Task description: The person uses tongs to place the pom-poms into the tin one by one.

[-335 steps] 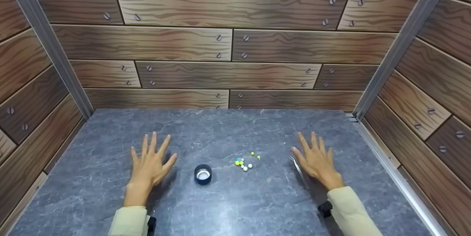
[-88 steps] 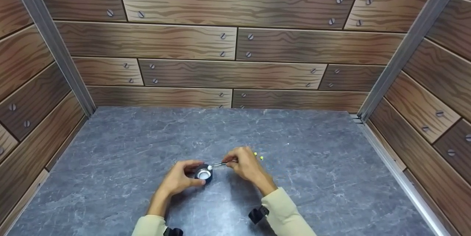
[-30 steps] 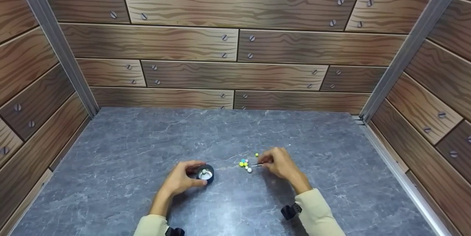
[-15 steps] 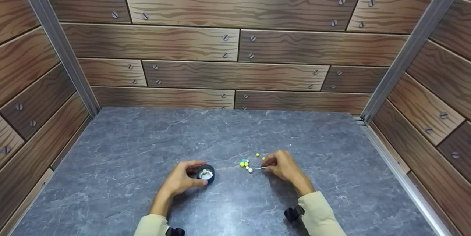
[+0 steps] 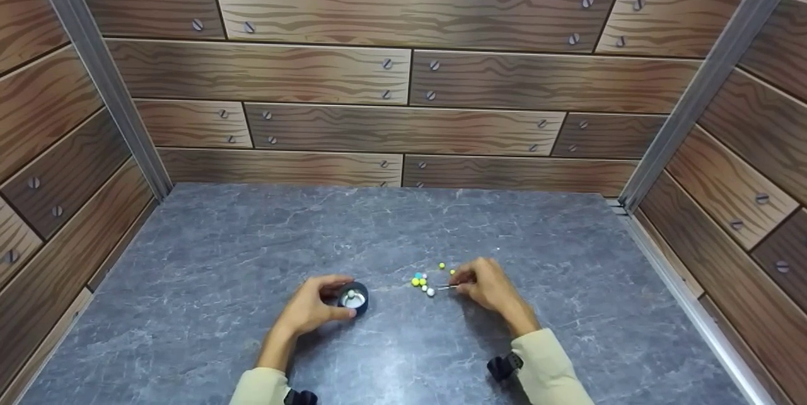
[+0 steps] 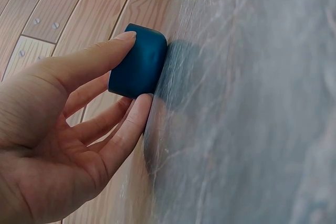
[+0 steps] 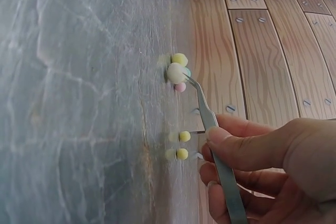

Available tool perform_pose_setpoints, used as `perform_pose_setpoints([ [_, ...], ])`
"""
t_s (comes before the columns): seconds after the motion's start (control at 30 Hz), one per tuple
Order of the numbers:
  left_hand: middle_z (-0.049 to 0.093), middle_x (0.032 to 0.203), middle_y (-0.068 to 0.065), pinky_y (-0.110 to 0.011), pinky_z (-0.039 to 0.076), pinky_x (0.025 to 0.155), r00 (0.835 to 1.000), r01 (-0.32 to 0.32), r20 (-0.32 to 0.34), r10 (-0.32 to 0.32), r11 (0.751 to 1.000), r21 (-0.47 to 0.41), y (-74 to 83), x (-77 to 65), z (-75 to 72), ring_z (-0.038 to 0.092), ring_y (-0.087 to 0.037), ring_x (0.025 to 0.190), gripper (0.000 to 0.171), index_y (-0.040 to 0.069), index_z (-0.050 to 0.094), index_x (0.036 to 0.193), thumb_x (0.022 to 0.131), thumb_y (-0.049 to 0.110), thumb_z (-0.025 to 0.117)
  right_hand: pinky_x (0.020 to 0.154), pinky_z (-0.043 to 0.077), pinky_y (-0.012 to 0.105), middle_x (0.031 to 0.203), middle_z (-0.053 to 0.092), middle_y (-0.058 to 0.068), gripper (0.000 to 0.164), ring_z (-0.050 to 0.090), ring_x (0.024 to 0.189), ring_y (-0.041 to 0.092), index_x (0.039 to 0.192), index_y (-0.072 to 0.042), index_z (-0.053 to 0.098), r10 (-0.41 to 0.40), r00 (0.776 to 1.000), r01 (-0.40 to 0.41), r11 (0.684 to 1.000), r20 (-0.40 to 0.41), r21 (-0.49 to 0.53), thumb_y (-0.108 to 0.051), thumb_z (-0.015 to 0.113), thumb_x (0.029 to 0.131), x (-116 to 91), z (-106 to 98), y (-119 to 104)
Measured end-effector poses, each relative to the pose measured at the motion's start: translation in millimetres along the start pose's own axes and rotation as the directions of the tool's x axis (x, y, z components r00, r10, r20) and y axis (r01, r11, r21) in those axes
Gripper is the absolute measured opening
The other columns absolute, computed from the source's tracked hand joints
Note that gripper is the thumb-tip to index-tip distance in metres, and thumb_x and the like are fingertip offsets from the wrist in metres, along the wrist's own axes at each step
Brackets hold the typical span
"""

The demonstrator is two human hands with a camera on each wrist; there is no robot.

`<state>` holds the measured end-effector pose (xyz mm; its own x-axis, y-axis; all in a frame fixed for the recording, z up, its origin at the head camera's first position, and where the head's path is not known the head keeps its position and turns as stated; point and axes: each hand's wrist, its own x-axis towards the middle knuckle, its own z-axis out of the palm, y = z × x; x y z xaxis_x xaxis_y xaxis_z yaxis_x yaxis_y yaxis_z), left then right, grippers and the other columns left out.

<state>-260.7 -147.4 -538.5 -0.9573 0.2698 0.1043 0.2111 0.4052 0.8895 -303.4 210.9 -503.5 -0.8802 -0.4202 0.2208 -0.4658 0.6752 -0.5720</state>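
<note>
In the head view my left hand (image 5: 309, 307) holds a small dark blue bottle cap (image 5: 362, 299) between thumb and fingers, its hollow facing up. A white bead (image 5: 351, 294) sits inside it. The left wrist view shows the cap standing on the tabletop. My right hand (image 5: 488, 285) pinches metal tweezers (image 7: 224, 174) with bent tips. Their tips are at a larger white bead (image 7: 176, 73); whether they grip it, I cannot tell. Around that bead lie yellow (image 5: 415, 281), blue (image 5: 418, 276) and pinkish (image 7: 180, 87) beads.
Two small yellow beads (image 7: 184, 136) lie apart from the cluster, close to the right hand. The grey marbled tabletop (image 5: 284, 228) is bounded by wood-patterned walls (image 5: 403, 77) and metal corner posts (image 5: 687, 89).
Both hands lay flat at first; the left then took the cap, the right the tweezers. A white bead went from the tweezers into the cap, and the right hand moved back to the cluster.
</note>
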Motion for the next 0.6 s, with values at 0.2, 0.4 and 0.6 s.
perform_pose_setpoints([
  [0.2,0.071,0.128,-0.022,-0.056,0.052,0.103,1.000,0.008,-0.004,-0.008,1.000,-0.004,0.6,0.2,0.4,0.068,-0.038,0.116,0.060,-0.001,0.068,0.131,0.076,0.008,0.090,0.064,0.051,0.021,0.081,0.079,0.011,0.015,0.065,0.071,0.010,0.087,-0.002,0.081,0.014,1.000,-0.014,1.000,-0.012,0.012,0.009,0.075,0.079,1.1,-2.2,-1.5],
  [0.4,0.071,0.127,-0.022,-0.055,0.052,0.103,1.000,0.003,-0.005,-0.003,1.000,-0.004,1.0,0.6,0.3,0.068,-0.038,0.115,0.060,-0.001,0.067,0.131,0.076,0.007,0.090,0.063,0.051,0.020,0.080,0.078,0.010,0.015,0.064,0.069,0.009,0.086,-0.001,0.080,0.000,1.000,0.000,1.000,-0.026,0.011,0.010,0.073,0.079,3.1,-2.5,-4.5],
  [0.6,0.072,0.126,-0.020,-0.055,0.052,0.103,1.000,0.029,-0.005,-0.029,1.000,0.004,1.6,-1.0,0.1,0.067,-0.036,0.115,0.059,0.001,0.068,0.131,0.076,0.008,0.090,0.061,0.051,0.021,0.081,0.078,0.010,0.018,0.063,0.068,0.009,0.086,-0.003,0.081,-0.007,0.999,0.007,1.000,-0.039,-0.007,0.012,0.073,0.079,4.6,-2.9,-10.1],
])
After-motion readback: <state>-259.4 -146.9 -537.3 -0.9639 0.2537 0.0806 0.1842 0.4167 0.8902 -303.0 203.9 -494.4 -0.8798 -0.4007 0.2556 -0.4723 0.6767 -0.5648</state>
